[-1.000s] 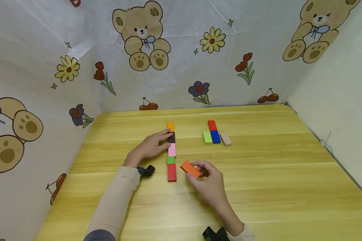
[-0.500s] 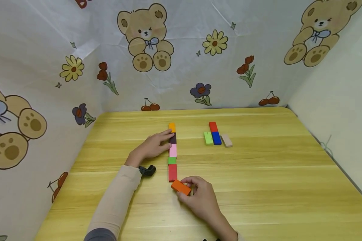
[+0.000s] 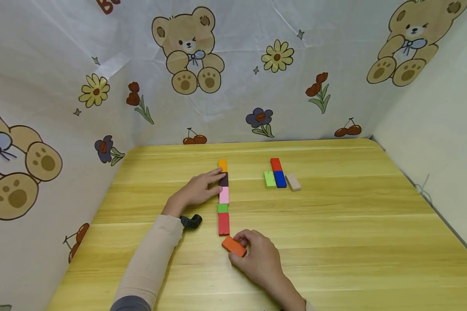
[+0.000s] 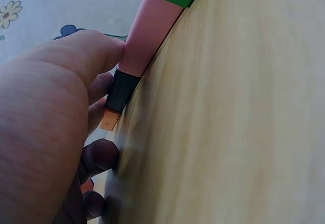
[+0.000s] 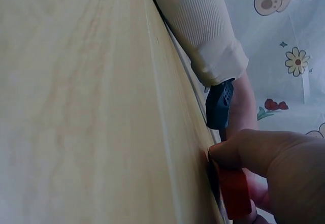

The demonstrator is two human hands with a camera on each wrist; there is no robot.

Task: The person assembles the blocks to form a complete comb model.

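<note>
A straight row of coloured blocks runs along the table in the head view: yellow-orange [image 3: 222, 164], dark [image 3: 224, 179], pink [image 3: 224, 196], green [image 3: 223, 208] and red [image 3: 223, 224]. My left hand [image 3: 197, 189] reaches in from the row's left side, its fingers extended. In the left wrist view its thumb touches the pink block [image 4: 151, 33], and other fingers lie beside the dark block [image 4: 122, 89]. With thumb and fingers, my right hand [image 3: 261, 261] pinches an orange block [image 3: 233, 246] just in front of the red one. That block sits slantwise to the row.
Farther back to the right lie a red block [image 3: 276, 164], a blue block [image 3: 280, 179], a lime-green block [image 3: 270, 179] and a plain wooden block [image 3: 293, 182]. A printed cloth [image 3: 225, 43] hangs behind the wooden table [image 3: 354, 242].
My right hand has brought the orange block toward me and left, from beside the row to its near end. It barely moves in the last half second. My left hand stays at the row.
</note>
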